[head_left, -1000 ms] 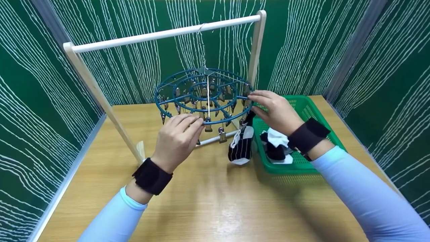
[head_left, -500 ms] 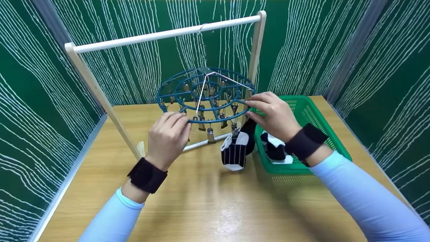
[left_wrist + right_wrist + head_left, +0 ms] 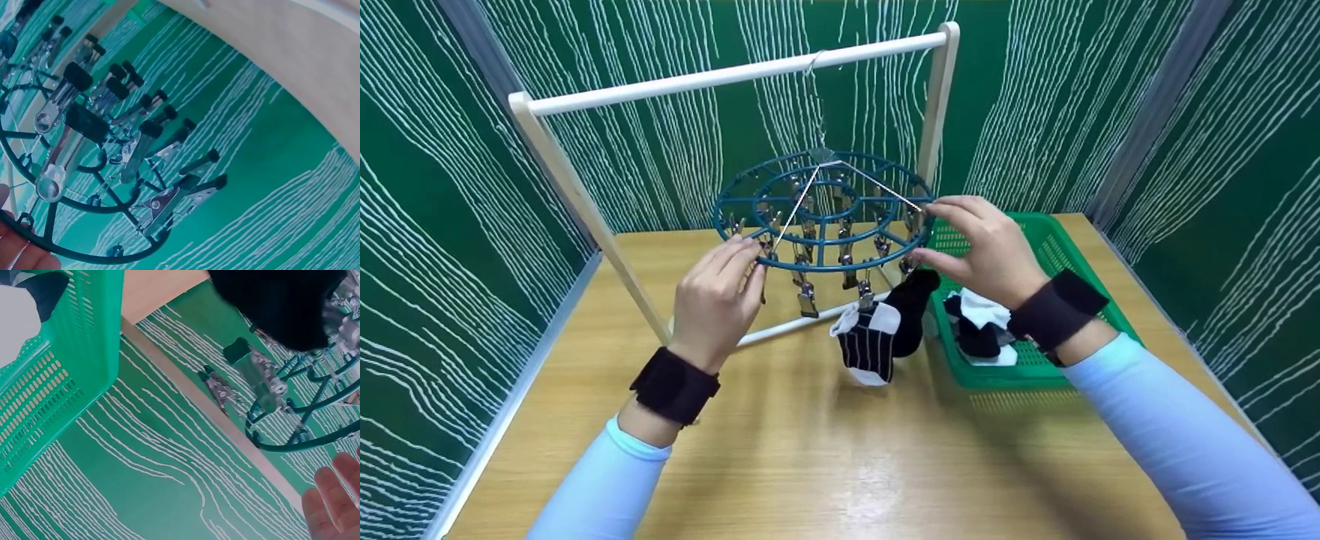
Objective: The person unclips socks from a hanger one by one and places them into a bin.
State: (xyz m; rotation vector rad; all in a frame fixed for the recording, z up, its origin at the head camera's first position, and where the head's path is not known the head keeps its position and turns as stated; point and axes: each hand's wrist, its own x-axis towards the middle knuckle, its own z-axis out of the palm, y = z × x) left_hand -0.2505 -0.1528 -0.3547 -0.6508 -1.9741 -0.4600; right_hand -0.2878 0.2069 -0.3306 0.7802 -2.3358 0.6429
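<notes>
A round blue-green clip hanger [image 3: 821,268] with several metal clips hangs level with both hands. My left hand [image 3: 712,289] pinches its front-left rim; the fingertips [image 3: 31,256] show at the rim in the left wrist view. At the right side of the rim, my right hand [image 3: 994,244] has its thumb and fingers spread. In the right wrist view its fingers [image 3: 329,495] stand apart from the ring. Black socks hang under the hanger's front right, one striped sock [image 3: 868,349] with white heel and toe and a plain black part [image 3: 911,311] behind it.
A wooden rack with a white top bar [image 3: 720,77] carries the hanger by its hook. On the wooden table [image 3: 825,465], a green plastic basket [image 3: 1020,217] at the right holds black and white socks [image 3: 982,311]. Green walls with white lines enclose the table.
The hanger has turned, its front edge swinging left, and the socks have swung left with it. My left hand has moved left along with the rim. My right hand's fingers have spread from the rim.
</notes>
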